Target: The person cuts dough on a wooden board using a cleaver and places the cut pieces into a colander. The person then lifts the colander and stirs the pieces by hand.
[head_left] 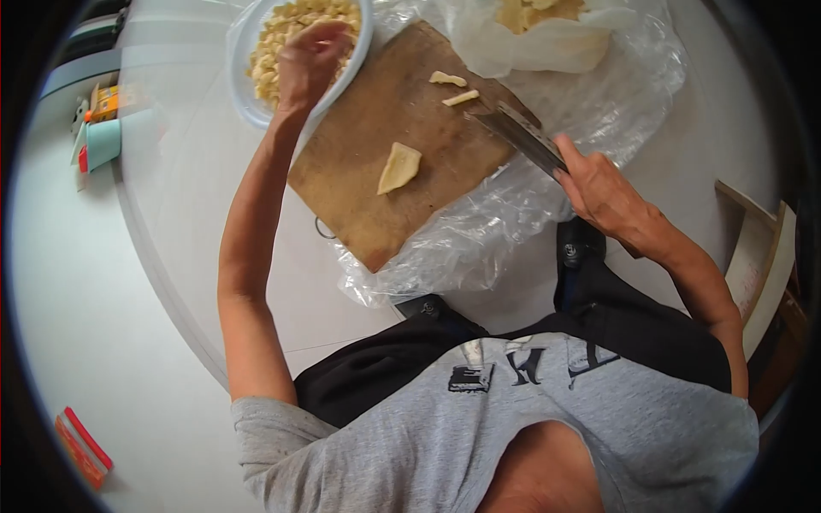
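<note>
My left hand [315, 61] is over a white bowl [240, 96] heaped with small pale yellow cut pieces [295, 17]; its fingers are smeared by motion. My right hand [603, 192] grips the handle of a knife [526, 137], whose dark blade lies over the right side of a wooden cutting board [359, 188]. Two thin pale strips [462, 98] lie on the board near the blade tip. Closer to me on the board rests a larger flat pale yellow slice [399, 168].
Clear plastic sheeting [445, 248] spreads under and around the board. At the far right stands an opened plastic bag [547, 47] with more pale pieces. A wooden frame [757, 256] stands to the right. A teal container [103, 141] and a red packet [84, 447] are at left.
</note>
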{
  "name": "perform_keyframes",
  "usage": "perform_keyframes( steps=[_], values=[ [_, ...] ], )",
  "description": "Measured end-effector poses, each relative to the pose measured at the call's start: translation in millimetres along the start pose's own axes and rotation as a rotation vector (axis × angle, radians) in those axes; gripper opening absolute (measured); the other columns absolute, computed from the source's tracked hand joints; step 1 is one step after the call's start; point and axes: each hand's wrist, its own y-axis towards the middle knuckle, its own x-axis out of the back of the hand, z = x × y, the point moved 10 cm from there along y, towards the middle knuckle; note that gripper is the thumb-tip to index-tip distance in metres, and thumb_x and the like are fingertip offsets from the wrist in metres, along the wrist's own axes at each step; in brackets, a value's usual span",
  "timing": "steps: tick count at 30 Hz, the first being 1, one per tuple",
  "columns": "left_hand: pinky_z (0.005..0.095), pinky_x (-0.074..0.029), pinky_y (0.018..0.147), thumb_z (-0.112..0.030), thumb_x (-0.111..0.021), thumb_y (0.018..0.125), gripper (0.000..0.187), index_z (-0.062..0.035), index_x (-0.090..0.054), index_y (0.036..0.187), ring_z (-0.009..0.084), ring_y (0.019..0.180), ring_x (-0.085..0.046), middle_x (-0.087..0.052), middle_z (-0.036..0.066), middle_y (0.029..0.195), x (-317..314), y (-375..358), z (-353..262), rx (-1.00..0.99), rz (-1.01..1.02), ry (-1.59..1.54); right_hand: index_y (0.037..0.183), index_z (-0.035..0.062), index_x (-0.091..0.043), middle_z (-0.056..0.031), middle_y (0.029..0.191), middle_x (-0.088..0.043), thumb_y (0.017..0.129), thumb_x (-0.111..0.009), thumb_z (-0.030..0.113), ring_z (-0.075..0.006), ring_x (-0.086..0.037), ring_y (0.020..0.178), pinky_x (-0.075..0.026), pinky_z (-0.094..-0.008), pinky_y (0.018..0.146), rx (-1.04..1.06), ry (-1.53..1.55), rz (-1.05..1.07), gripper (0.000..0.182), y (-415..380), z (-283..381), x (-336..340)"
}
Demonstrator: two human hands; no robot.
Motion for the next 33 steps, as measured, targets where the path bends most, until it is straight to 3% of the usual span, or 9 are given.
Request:
perform_keyframes(
  steps=[2,4,7,10,13,16,22,27,33],
  values=[
    [0.0272,-0.052,0.061,-0.013,-0.07,0.074,0.027,-0.0068,-0.067,0.1,0.0158,0.071,-0.063,-0.067,0.01,0.092,-67,-30,-37,-0.16,0.281,0.145,0.095,-0.003,-0.035,-0.0245,0.054,-0.049,0.082,-0.051,-0.001,-0.0448,-0.052,0.054,-0.04,-0.0468,0.048,-0.003,-0.025,-0.001,0.02,-1,0,0],
    [0.0329,-0.052,0.068,-0.014,-0.071,0.071,0.033,-0.005,-0.065,0.102,0.0219,0.079,-0.063,-0.064,0.013,0.096,-109,-47,-48,-0.25,0.362,0.164,0.095,-0.0033,-0.036,-0.0241,0.053,-0.049,0.082,-0.051,-0.001,-0.0443,-0.052,0.054,-0.04,-0.0463,0.048,-0.005,-0.031,0.01,0.02,0,-2,-3],
    [0.0377,-0.049,0.077,-0.015,-0.071,0.069,0.042,-0.0044,-0.06,0.108,0.029,0.087,-0.06,-0.06,0.016,0.097,-135,-62,-69,-0.561,0.247,0.402,0.095,-0.0038,-0.036,-0.0232,0.053,-0.049,0.082,-0.051,-0.001,-0.0431,-0.052,0.051,-0.041,-0.0454,0.047,0.002,-0.02,0.009,0.021,0,-6,-5],
    [0.0402,-0.046,0.082,-0.016,-0.071,0.067,0.051,-0.0053,-0.054,0.114,0.0328,0.091,-0.057,-0.058,0.017,0.094,-144,-63,-47,-0.447,0.263,0.364,0.095,-0.0039,-0.036,-0.0221,0.052,-0.049,0.082,-0.051,-0.001,-0.0405,-0.052,0.048,-0.04,-0.0438,0.045,0.026,0.009,-0.015,0.02,-2,-7,-3],
    [0.039,-0.047,0.075,-0.014,-0.07,0.067,0.047,-0.0041,-0.055,0.11,0.0305,0.084,-0.058,-0.058,0.017,0.093,-149,-68,-29,-0.27,0.3,0.235,0.094,-0.0039,-0.036,-0.0212,0.051,-0.048,0.083,-0.051,0.0,-0.0376,-0.052,0.046,-0.039,-0.0421,0.043,0.007,0.074,0.006,0.02,0,-13,-3],
    [0.0275,-0.049,0.066,-0.012,-0.072,0.069,0.034,-0.0025,-0.06,0.099,0.0152,0.072,-0.059,-0.061,0.009,0.084,-147,-77,-26,-0.19,0.235,0.16,0.094,-0.0037,-0.036,-0.0207,0.05,-0.048,0.084,-0.051,0.0,-0.0359,-0.051,0.044,-0.038,-0.0413,0.043,-0.005,0.171,0.008,0.019,0,-11,2],
    [0.0251,-0.049,0.061,-0.014,-0.073,0.07,0.021,0.0,-0.063,0.082,0.0107,0.064,-0.058,-0.063,0.006,0.071,-145,-72,-16,-0.101,0.217,0.162,0.093,-0.0036,-0.035,-0.0204,0.05,-0.048,0.084,-0.05,0.001,-0.0365,-0.051,0.045,-0.037,-0.0418,0.043,-0.006,0.198,-0.058,0.018,9,5,9],
    [0.0248,-0.049,0.058,-0.013,-0.072,0.07,0.018,-0.0001,-0.065,0.08,0.0099,0.061,-0.059,-0.063,0.005,0.066,-146,-71,-11,0.012,0.219,0.143,0.09,-0.0055,-0.034,-0.0218,0.053,-0.049,0.083,-0.049,0.0,-0.0404,-0.051,0.049,-0.039,-0.0434,0.045,-0.041,0.189,0.015,0.018,27,2,-3],
    [0.0243,-0.048,0.057,-0.012,-0.07,0.069,0.016,-0.0006,-0.064,0.078,0.0095,0.06,-0.057,-0.062,0.005,0.065,-146,-75,-12,0.053,0.196,0.084,0.09,-0.007,-0.034,-0.0261,0.059,-0.051,0.082,-0.047,-0.001,-0.0443,-0.055,0.059,-0.043,-0.048,0.051,0.309,-0.157,-0.208,0.016,48,26,6]
  ],
)
